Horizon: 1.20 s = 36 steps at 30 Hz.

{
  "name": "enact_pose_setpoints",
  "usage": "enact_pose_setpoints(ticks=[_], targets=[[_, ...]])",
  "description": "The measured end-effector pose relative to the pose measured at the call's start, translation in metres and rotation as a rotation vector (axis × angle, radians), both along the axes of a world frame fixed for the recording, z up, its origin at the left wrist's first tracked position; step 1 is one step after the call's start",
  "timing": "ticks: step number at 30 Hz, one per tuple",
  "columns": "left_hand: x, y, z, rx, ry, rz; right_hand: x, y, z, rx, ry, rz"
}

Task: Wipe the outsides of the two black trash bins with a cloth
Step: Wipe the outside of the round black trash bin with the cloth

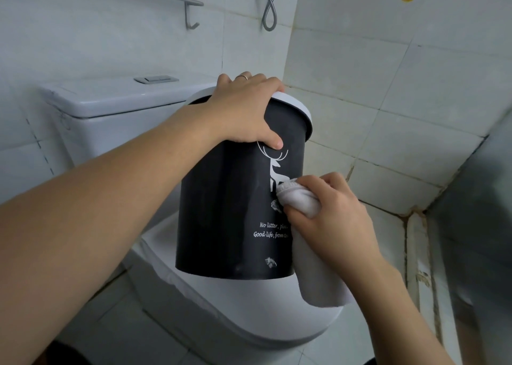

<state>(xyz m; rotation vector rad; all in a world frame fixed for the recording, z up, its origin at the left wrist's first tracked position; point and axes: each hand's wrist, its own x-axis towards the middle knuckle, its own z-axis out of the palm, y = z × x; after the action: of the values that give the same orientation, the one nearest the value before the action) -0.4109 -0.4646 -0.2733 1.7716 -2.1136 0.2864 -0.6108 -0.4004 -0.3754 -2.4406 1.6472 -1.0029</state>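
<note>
A black trash bin (224, 207) with a white rim, a white deer print and white lettering is held tilted above the closed toilet lid. My left hand (243, 110) grips its rim from above, thumb on the outer wall. My right hand (332, 212) holds a white cloth (299, 198) bunched against the bin's right side, over the deer print; the cloth's loose end hangs down past the bin's base. Small pale marks show on the black wall. Only one bin is in view.
A white toilet (249, 309) with its cistern (116, 101) stands under and behind the bin. Tiled walls close in at the back and right, meeting in a corner. A metal rack (191, 3) and a shower hose (270, 10) hang high up.
</note>
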Motion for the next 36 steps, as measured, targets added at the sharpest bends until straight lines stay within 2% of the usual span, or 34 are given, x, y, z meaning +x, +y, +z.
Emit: enact_pose_setpoints(ticks=[3, 9, 17, 25, 31, 36], targets=[[0.004, 0.001, 0.0, 0.01, 0.016, 0.008, -0.004, 0.003, -0.002, 0.034, 0.014, 0.017], [0.0, 0.003, 0.0, -0.004, -0.002, -0.007, 0.004, -0.002, 0.006, -0.026, -0.088, 0.031], [0.005, 0.003, -0.001, -0.005, 0.001, 0.013, -0.002, -0.006, 0.001, 0.033, -0.013, -0.09], [0.0, 0.001, -0.001, -0.014, -0.022, 0.013, 0.027, 0.023, 0.007, -0.126, 0.119, -0.026], [0.006, 0.004, -0.001, -0.006, -0.008, 0.023, 0.01, 0.006, 0.009, -0.023, 0.082, -0.147], [-0.001, 0.002, -0.002, -0.014, -0.024, 0.013, 0.024, 0.021, 0.013, -0.091, 0.111, -0.096]])
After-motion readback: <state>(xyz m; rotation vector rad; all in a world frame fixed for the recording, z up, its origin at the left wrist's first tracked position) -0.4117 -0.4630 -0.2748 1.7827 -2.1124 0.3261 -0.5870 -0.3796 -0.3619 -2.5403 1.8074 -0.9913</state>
